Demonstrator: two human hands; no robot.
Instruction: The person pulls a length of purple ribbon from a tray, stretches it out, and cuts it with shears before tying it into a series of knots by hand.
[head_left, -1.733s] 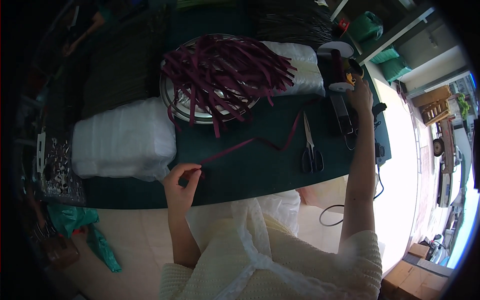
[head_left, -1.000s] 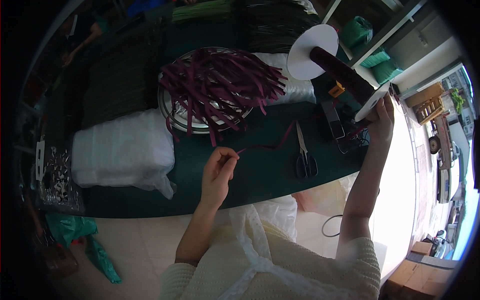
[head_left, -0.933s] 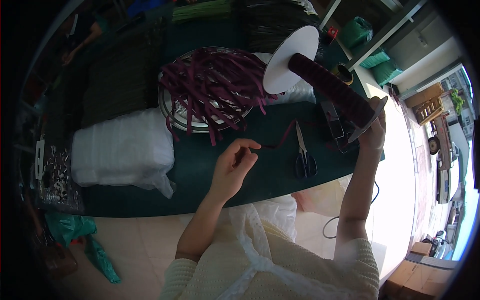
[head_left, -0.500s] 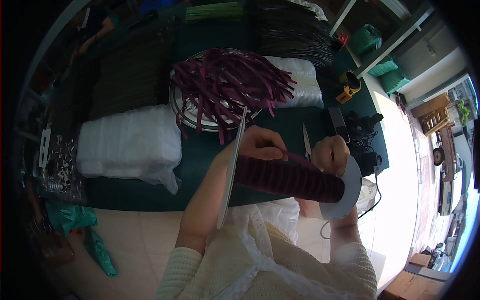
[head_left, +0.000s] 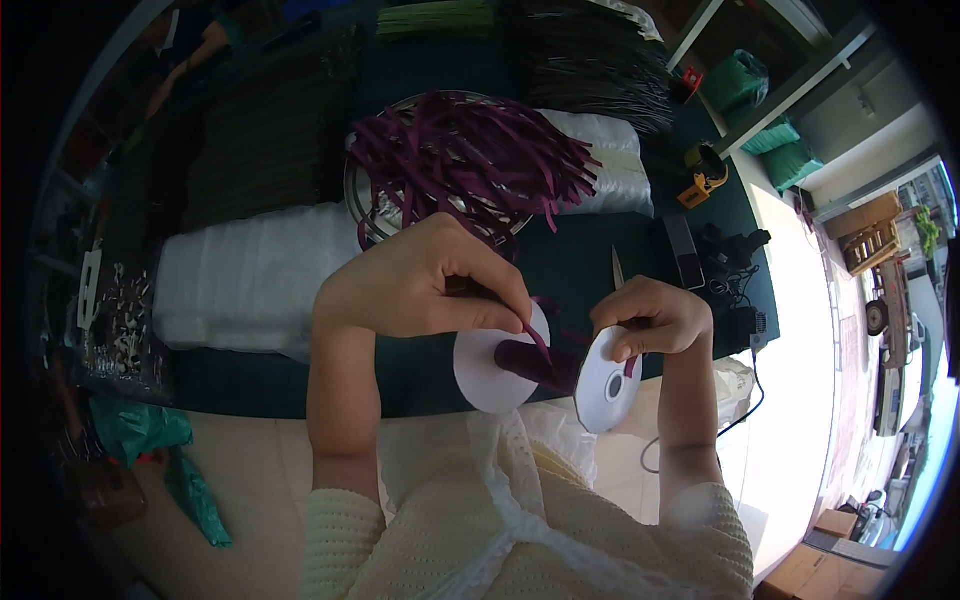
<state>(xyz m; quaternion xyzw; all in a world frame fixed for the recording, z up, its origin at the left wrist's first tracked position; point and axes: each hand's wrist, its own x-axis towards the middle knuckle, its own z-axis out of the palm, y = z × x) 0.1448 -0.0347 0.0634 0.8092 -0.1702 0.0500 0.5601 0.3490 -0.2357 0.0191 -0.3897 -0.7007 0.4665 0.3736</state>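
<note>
I'm counting 1 left hand (head_left: 440,285) and 1 right hand (head_left: 655,318), 1 spool (head_left: 528,366) with 2 white discs (head_left: 476,376), and 1 round tray (head_left: 352,195), though the purple strips (head_left: 470,150) are way too tangled to count. Also 2 white wrapped packs (head_left: 240,275), 1 yellow tape dispenser (head_left: 702,184), 1 scissor blade (head_left: 617,267), 1 tabletop (head_left: 570,250).

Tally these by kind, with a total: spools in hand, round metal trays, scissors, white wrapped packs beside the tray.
Spool: 1
Round metal tray: 1
Scissors: 1, partly hidden
White wrapped packs, left and right: 2
Total: 5
</note>
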